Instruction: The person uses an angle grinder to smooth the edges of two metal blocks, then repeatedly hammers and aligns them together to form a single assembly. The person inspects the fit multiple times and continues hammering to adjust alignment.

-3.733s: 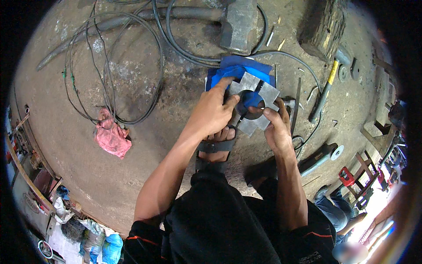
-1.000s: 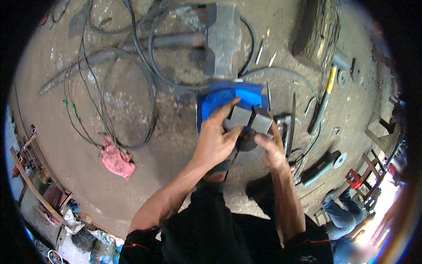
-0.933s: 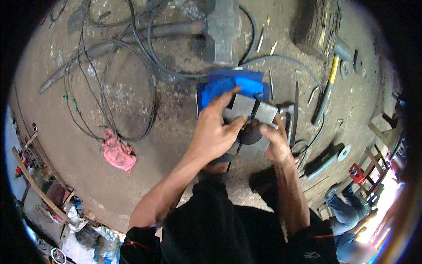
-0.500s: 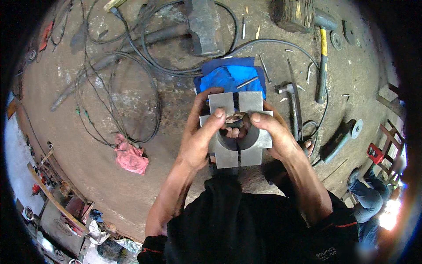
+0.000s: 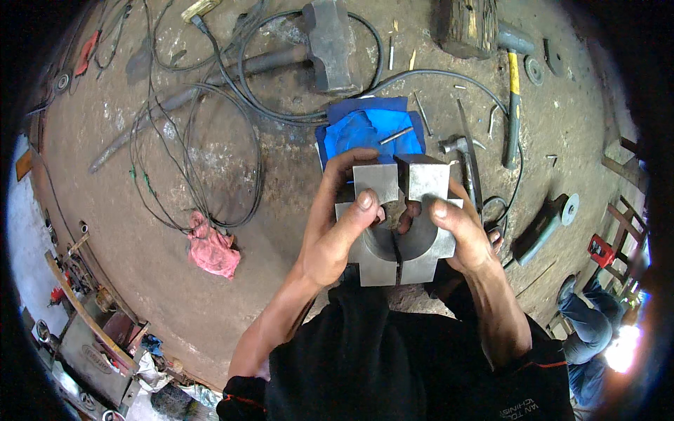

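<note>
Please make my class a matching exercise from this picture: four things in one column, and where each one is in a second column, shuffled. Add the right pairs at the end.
Things
1. split metal block
2. pink cloth
3. short metal rod
4. angle grinder

Places
A. lying on the blue cloth
B. gripped by the left hand and the right hand
C. on the floor, to the right of both hands
D. on the floor, to the left of both hands

Right pairs
1-B, 2-D, 3-A, 4-C
</note>
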Motion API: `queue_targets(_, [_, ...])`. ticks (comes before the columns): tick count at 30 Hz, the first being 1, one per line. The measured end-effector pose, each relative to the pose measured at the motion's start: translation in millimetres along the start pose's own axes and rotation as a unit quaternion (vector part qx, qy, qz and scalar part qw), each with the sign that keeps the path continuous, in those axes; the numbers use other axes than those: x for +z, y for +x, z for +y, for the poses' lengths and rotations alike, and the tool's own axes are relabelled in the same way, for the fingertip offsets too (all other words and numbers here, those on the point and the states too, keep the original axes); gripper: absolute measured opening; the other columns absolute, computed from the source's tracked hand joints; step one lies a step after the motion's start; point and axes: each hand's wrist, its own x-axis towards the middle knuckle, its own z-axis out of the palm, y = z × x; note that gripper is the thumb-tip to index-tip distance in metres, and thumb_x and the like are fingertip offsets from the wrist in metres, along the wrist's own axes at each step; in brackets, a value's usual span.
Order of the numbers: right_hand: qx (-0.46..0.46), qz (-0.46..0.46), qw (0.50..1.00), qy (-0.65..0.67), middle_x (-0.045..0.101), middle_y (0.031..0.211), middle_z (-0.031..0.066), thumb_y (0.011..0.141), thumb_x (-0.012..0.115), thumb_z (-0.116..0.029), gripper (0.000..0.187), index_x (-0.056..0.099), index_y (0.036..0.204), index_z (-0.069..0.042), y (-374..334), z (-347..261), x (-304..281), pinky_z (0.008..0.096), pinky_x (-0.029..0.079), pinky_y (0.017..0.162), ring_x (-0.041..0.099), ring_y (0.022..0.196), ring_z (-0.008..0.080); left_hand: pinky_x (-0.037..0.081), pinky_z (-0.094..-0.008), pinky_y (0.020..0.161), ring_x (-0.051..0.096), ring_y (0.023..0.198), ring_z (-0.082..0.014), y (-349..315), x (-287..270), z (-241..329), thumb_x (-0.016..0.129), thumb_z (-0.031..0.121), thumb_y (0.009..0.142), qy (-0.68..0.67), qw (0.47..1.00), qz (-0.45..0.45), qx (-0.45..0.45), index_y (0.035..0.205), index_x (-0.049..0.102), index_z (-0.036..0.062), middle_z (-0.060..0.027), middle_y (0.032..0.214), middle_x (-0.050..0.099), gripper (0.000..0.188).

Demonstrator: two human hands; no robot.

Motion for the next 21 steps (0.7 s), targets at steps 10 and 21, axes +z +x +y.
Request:
queue_targets(10, [-0.005, -0.037, 0.993, 0.109, 0.068, 0.111, 0.0098, 0.091, 0.074, -0.054, 0.083, 0.046, 0.146, 0.001, -7.2, -8.4, 3.5, 0.0283, 0.059, 0.069, 0.07, 0.085, 0.0141, 0.052, -0.034, 0.087, 0.063, 0.097, -0.0172, -3.3, 0.2, -5.7, 0.063, 0.041, 0.102, -0.218, 0.971, -0.066, -0.07, 0.152, 0.041, 0.0095, -0.0086, 0.12, 0.062, 0.063])
queue_targets(21, [0.005, -0.043, 0.993, 0.109, 0.069, 0.11, 0.0079, 0.097, 0.066, -0.054, 0.07, 0.053, 0.137, 0.002, -7.8, -16.2, 6.4, 0.0264, 0.059, 0.074, 0.069, 0.088, 0.0114, 0.06, -0.0358, 0.087, 0.072, 0.097, -0.0211, -3.1, -8.1, -6.7, 0.052, 0.055, 0.105, -0.187, 0.973, -0.008, -0.135, 0.145, 0.049, 0.0057, -0.011, 0.11, 0.072, 0.064])
